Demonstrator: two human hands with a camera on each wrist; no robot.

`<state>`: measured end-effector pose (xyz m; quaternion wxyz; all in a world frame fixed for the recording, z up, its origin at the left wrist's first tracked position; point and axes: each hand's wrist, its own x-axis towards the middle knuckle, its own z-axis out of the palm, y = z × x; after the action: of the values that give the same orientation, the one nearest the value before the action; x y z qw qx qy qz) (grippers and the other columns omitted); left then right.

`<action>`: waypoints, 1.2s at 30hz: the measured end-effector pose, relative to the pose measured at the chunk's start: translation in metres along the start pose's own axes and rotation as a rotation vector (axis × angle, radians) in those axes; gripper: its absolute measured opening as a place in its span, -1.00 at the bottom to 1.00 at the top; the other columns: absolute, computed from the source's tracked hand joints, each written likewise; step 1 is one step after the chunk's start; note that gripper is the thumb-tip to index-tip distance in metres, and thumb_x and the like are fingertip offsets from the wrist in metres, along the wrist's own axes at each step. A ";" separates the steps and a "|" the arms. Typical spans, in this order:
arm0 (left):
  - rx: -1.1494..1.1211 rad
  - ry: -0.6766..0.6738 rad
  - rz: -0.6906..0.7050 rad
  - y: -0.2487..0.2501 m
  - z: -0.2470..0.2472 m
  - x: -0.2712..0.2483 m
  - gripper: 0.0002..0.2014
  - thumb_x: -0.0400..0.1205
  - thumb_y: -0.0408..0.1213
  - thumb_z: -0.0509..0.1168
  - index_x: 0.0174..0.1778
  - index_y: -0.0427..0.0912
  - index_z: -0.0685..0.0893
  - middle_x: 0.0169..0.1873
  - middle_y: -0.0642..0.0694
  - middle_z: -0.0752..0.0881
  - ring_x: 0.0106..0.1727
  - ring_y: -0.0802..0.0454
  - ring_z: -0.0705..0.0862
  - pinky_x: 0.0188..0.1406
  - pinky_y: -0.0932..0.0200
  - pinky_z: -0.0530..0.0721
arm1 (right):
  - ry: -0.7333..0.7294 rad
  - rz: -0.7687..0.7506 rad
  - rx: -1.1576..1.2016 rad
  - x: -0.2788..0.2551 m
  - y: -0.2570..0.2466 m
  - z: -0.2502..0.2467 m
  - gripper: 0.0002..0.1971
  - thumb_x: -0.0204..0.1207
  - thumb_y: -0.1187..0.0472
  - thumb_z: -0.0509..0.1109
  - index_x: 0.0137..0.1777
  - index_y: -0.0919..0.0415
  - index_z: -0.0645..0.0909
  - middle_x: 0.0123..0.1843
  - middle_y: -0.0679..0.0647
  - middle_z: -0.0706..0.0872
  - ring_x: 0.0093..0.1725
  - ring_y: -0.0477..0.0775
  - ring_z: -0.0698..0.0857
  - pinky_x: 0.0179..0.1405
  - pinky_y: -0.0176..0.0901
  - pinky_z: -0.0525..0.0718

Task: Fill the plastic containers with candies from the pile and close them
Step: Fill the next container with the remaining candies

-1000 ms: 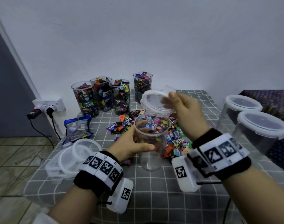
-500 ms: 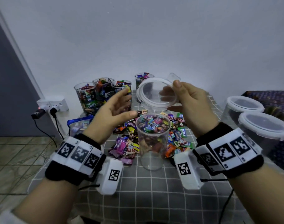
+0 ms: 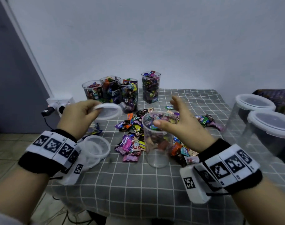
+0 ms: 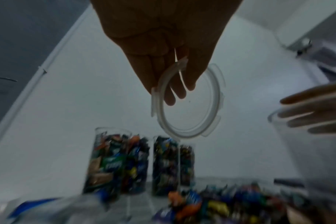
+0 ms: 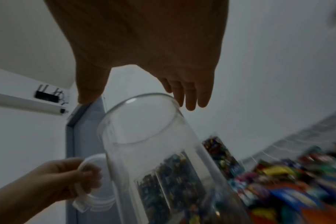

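Observation:
A clear round container (image 3: 157, 153) stands open-topped among the candy pile (image 3: 130, 143); in the right wrist view the container (image 5: 163, 151) looks empty, with candies showing through it. My right hand (image 3: 166, 112) is open over its rim, thumb at the near edge and fingers by the far edge. My left hand (image 3: 93, 109) pinches a clear round lid (image 3: 108, 111) by its edge, up and to the left of the container. From the left wrist, the lid (image 4: 190, 106) hangs from the fingers (image 4: 171, 97).
Several candy-filled open containers (image 3: 112, 93) stand at the back by the wall. A stack of lids (image 3: 96, 146) lies at the left table edge. Two large lidded containers (image 3: 268, 125) stand on the right. A power strip (image 3: 60, 103) sits past the left edge.
The lid went from my right hand to my left, which carried it left and down. My right hand dropped to the container's rim and opened.

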<state>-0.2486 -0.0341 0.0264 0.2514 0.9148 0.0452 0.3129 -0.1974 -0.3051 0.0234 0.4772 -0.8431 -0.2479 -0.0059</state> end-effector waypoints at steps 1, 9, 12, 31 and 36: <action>0.095 -0.020 0.004 -0.008 0.002 -0.001 -0.83 0.60 -0.37 0.32 0.06 -0.19 0.77 -0.40 -0.04 0.64 -0.35 -0.01 0.55 -0.27 0.15 0.44 | -0.032 0.036 0.060 -0.001 0.007 0.003 0.21 0.10 -0.34 0.54 0.65 0.01 -0.05 0.59 -0.04 0.28 0.43 -0.17 0.35 0.38 -0.23 0.29; 0.571 -0.375 0.156 -0.031 0.028 0.002 -0.72 0.65 -0.31 0.23 0.24 -0.05 0.69 0.12 -0.11 0.74 0.06 -0.19 0.71 -0.09 -0.01 0.67 | -0.097 0.094 0.178 0.000 0.032 0.017 0.19 -0.05 -0.19 0.56 0.60 0.09 0.08 0.38 0.00 0.51 0.33 -0.02 0.56 0.45 0.00 0.48; 0.795 -0.580 0.155 -0.029 0.033 0.007 -0.65 0.72 -0.21 0.08 0.38 0.16 0.54 0.27 0.03 0.64 0.23 -0.02 0.64 0.04 0.13 0.64 | -0.089 0.075 0.184 -0.001 0.033 0.016 0.08 -0.05 -0.18 0.56 0.51 0.06 0.18 0.31 -0.02 0.55 0.30 -0.04 0.58 0.40 -0.10 0.50; 0.506 -0.880 -0.121 0.006 0.025 0.016 -0.56 0.60 0.07 0.24 0.42 0.21 0.49 0.24 -0.04 0.64 0.25 0.01 0.58 0.29 0.08 0.53 | -0.134 0.077 0.116 0.002 0.051 0.016 0.29 -0.07 -0.32 0.62 0.62 -0.04 -0.02 0.43 -0.08 0.49 0.41 -0.08 0.51 0.50 0.02 0.42; 0.183 -0.878 -0.153 0.031 0.027 0.018 -0.50 0.58 -0.14 0.36 0.46 0.10 0.45 0.32 0.04 0.59 0.30 0.06 0.56 0.15 0.22 0.52 | -0.348 0.081 -0.070 0.001 0.056 -0.005 0.10 0.07 -0.09 0.59 0.60 -0.07 0.08 0.49 -0.13 0.44 0.48 -0.17 0.40 0.54 -0.06 0.33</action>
<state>-0.2204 -0.0689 0.0331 0.1872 0.9734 0.0293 -0.1292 -0.1717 -0.3326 -0.0184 0.3971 -0.8568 -0.2924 0.1508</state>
